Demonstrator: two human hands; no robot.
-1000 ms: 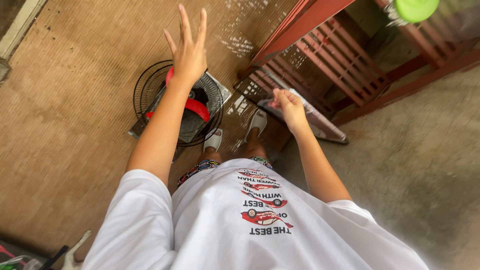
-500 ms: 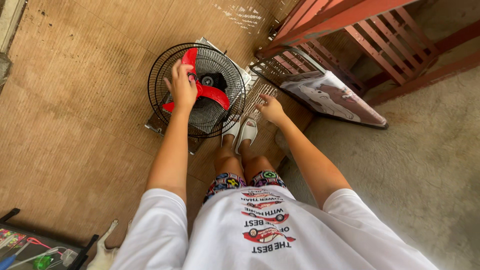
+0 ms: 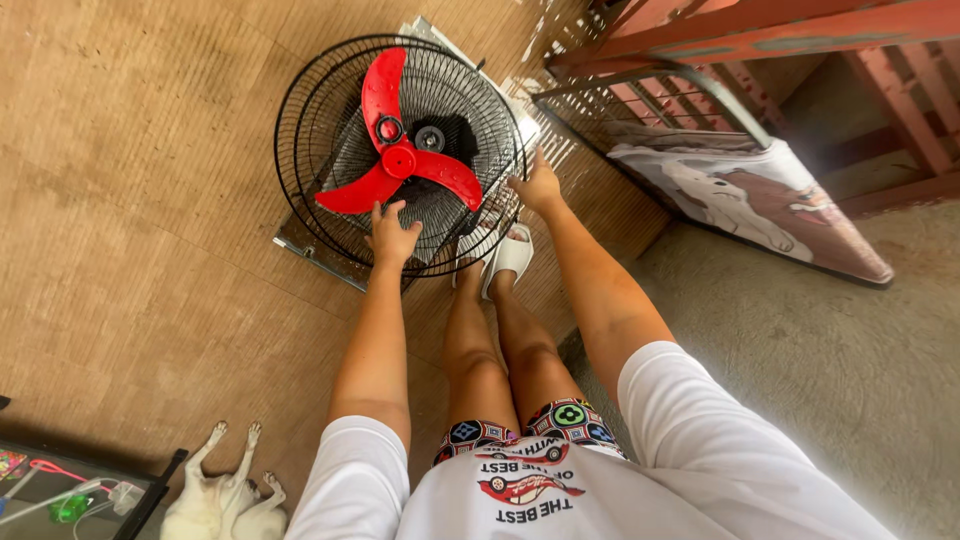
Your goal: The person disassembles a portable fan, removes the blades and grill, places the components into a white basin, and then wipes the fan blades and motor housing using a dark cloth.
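Note:
A floor fan lies face up on the brown mat, with a black wire grille (image 3: 300,150) and a red three-bladed propeller (image 3: 398,158) inside. My left hand (image 3: 392,237) rests on the near edge of the grille, fingers spread, just below a blade tip. My right hand (image 3: 537,186) is at the grille's right rim, fingers curled onto the wire. My feet in white slippers (image 3: 508,256) stand just in front of the fan, between my arms.
A red wooden slatted frame (image 3: 760,30) stands at the top right. Against it leans a flat panel printed with an animal picture (image 3: 750,200). A small white animal (image 3: 225,495) lies at the bottom left beside a dark tray of small items (image 3: 70,495). Grey concrete floor (image 3: 820,370) at right.
The view has dropped closer to the fan. My left hand slid from the red blade hub down to the grille's near edge. My right hand moved onto the grille's right rim.

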